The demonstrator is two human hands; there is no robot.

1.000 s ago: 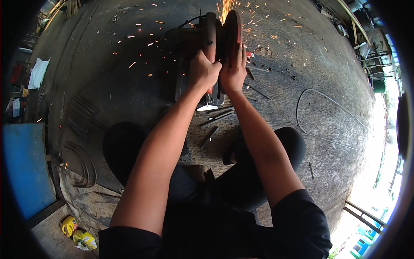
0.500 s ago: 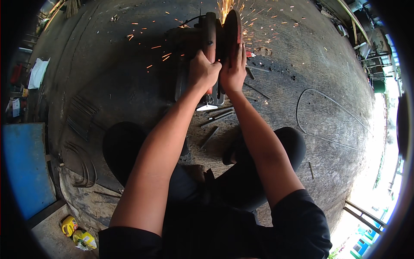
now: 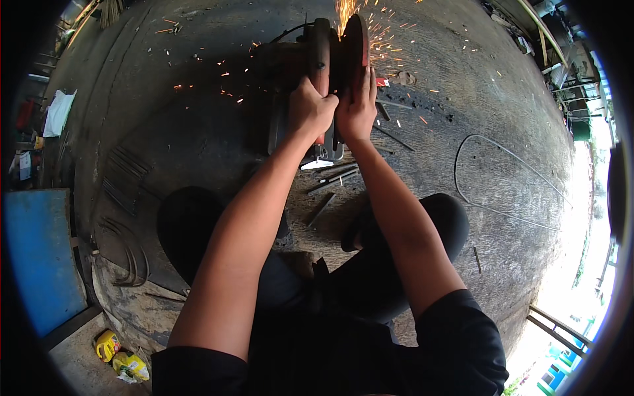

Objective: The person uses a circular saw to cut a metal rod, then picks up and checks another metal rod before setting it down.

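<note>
A chop saw (image 3: 321,49) stands on the floor ahead of me, throwing orange sparks from behind its wheel. My left hand (image 3: 313,111) is wrapped round the saw's handle arm, thumb toward the right. Against the round reddish wheel guard (image 3: 359,45) rests my right hand (image 3: 357,113), its fingers stretched out along the guard's side. The saw's metal base (image 3: 335,155) shows below my wrists. What the wheel cuts is hidden behind the guard and the arm. Short cut metal pieces (image 3: 338,177) lie on the floor just nearer than the base.
A long rod bent into a loop (image 3: 456,173) lies on the floor at right. Thin rods (image 3: 125,173) and curved rods (image 3: 135,257) lie at left. A blue panel (image 3: 41,254) stands at the left edge, with yellow packages (image 3: 107,346) below it. My knees flank the cut pieces.
The sparks have shifted in their spread. Both hands, the handle arm and the guard look almost unmoved.
</note>
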